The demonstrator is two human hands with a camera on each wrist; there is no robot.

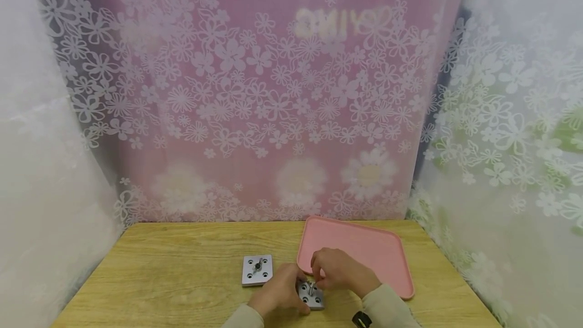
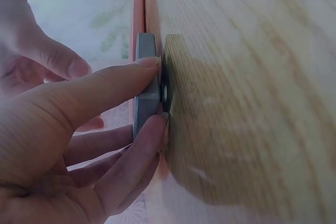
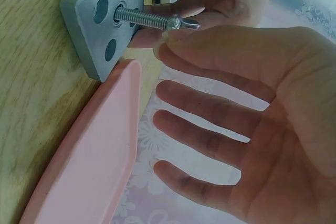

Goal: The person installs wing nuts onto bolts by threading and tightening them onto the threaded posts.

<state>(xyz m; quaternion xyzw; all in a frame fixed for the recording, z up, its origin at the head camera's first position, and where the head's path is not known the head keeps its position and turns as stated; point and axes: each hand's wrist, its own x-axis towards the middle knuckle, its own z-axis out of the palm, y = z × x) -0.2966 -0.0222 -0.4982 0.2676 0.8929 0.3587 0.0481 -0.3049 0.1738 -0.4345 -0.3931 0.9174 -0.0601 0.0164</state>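
My left hand (image 1: 283, 288) grips a square grey metal plate (image 1: 318, 303) by its edges, low over the wood table. In the left wrist view its thumb and fingers lie along the plate's sides. A threaded wing bolt (image 3: 147, 19) stands out from the middle of the plate, among round holes. My right hand (image 1: 338, 269) pinches at the bolt's winged end with thumb and index finger. Its other fingers (image 3: 205, 103) are spread loosely below. A second square plate (image 1: 248, 262), with a wing bolt at its centre, lies left of my hands.
A pink tray (image 1: 355, 239) lies at the right of the wood table (image 1: 173, 267), partly behind my right hand. Flowered curtains (image 1: 264, 95) hang behind the table and on both sides. A dark band (image 1: 362, 319) is on my right wrist.
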